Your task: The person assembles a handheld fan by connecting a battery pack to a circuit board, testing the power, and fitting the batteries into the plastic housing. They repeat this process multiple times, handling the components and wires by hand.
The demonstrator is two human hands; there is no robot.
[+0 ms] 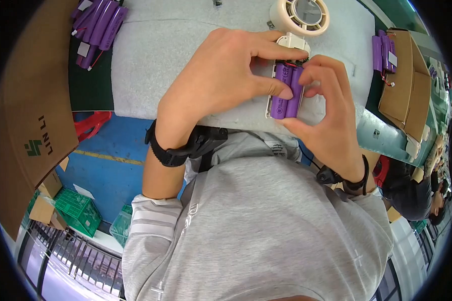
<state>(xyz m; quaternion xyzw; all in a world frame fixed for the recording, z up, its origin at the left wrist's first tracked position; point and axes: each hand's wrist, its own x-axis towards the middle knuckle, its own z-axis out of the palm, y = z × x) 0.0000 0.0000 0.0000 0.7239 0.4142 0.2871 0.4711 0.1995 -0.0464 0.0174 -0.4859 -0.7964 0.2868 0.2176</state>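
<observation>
A purple battery pack (pixel 282 106) of two side-by-side cylindrical cells lies in a narrow white plastic housing (pixel 292 41) on the padded table. My left hand (pixel 221 75) reaches over it from the left. Its thumb presses on the cells while the index finger touches the upper end of the housing, near red and black wires. From the right, my right hand (pixel 331 113) curls around the pack, with bent fingertips at the upper right side and the thumb at the lower end. Just above the housing sits a cream round fan head (pixel 282 17). Fingers partly cover the wires.
White foam sheeting (pixel 150 65) covers the table. More purple battery packs (pixel 99 27) lie at the far left, others (pixel 384 52) at the right beside an open cardboard box (pixel 404 80). A large carton (pixel 35 100) stands left. Another person (pixel 412 193) is at the right.
</observation>
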